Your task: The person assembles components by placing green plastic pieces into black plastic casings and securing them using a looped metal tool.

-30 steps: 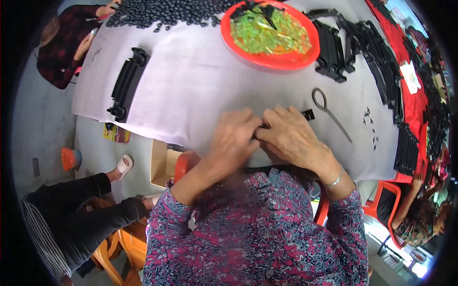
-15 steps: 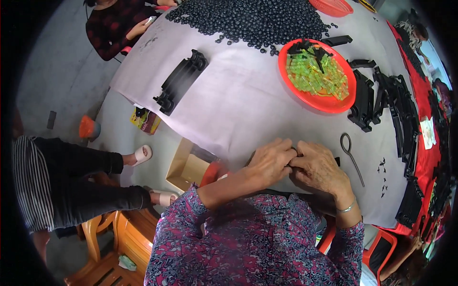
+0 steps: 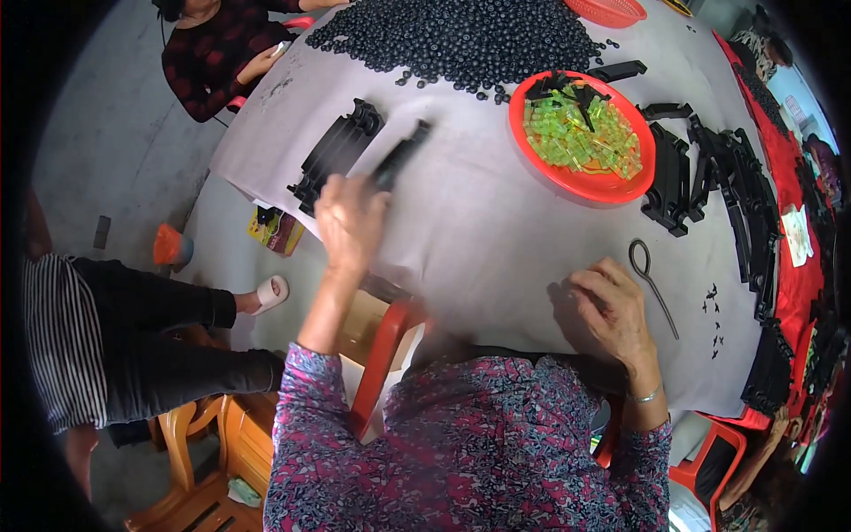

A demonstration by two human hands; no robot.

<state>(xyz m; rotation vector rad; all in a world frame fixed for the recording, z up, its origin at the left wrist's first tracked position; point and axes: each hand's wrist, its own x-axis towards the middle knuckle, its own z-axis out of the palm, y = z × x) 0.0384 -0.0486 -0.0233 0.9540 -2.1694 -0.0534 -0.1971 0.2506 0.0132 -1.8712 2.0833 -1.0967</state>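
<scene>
My left hand (image 3: 344, 226) is reached out over the left part of the table, blurred by motion. Between its fingers and thumb is the near end of a long black plastic part (image 3: 401, 155), also blurred. Just left of that lies a pair of similar black parts (image 3: 341, 146), side by side on the cloth. My right hand (image 3: 613, 312) rests low over the cloth near the front edge, fingers loosely bent and apart, with nothing seen in them. Close to its right lies a metal rod with a looped end (image 3: 654, 288).
A red basin (image 3: 576, 184) holds yellow-green translucent pieces and some black ones. Beyond is a wide heap of small black round parts (image 3: 461, 40). More black frames (image 3: 674, 182) line the right side, beside tiny black bits (image 3: 714, 324). A person (image 3: 222, 58) sits at far left; another stands nearer.
My hands, together near the front edge before, have parted. The left has swung far left and forward, and a black part now shows at its fingers. The right has opened and stayed near the edge.
</scene>
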